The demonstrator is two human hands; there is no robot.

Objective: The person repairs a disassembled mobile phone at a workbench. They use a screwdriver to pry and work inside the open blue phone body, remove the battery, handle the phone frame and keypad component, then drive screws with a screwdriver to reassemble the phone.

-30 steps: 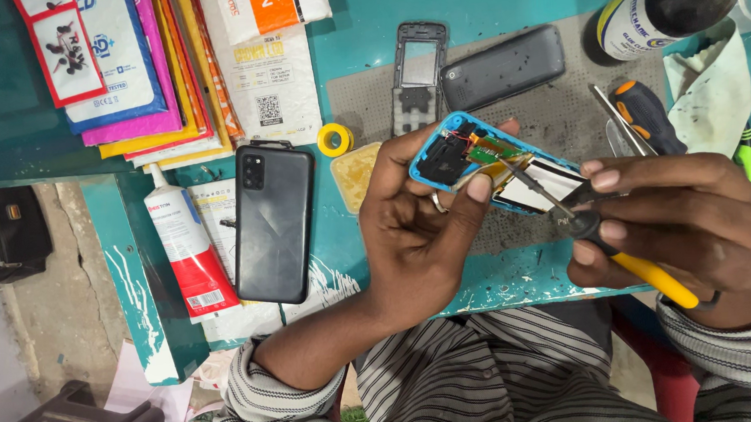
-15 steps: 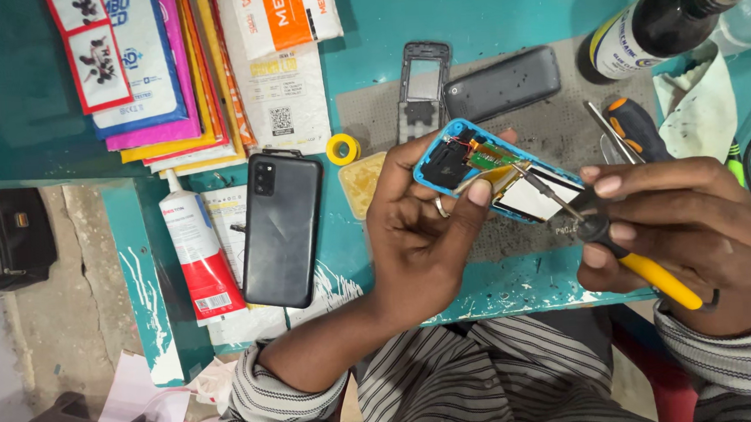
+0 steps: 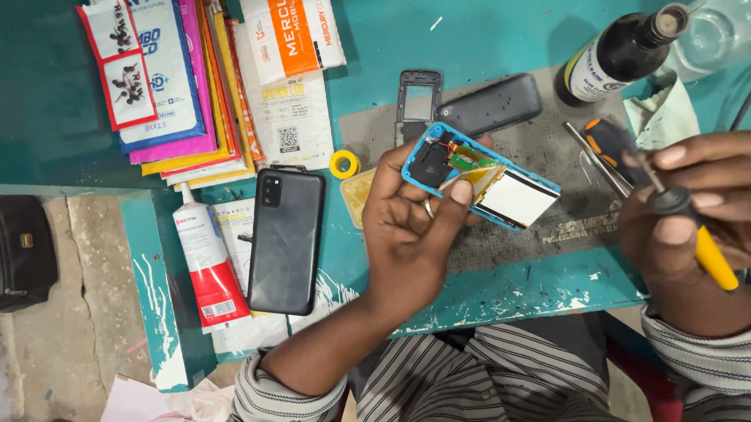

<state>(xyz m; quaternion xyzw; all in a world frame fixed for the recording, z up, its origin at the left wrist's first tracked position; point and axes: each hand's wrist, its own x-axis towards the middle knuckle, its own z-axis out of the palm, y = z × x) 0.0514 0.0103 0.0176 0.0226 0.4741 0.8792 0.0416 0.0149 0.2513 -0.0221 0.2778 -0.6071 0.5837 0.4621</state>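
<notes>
An opened blue-cased small phone (image 3: 477,174), its circuit board and silvery battery exposed, is gripped in the left hand (image 3: 411,226) above the teal tabletop (image 3: 486,22), with the thumb laid across the battery's edge. A yellow-handled soldering iron with a black collar (image 3: 684,218) is clasped in the closed right hand (image 3: 714,208), held well apart from the phone. A grey work mat (image 3: 542,227) is spread beneath both. A black smartphone (image 3: 286,240) is laid face down beside a white and red glue tube (image 3: 205,265). A dark glass bottle (image 3: 618,53) is lying near the mat's far corner.
</notes>
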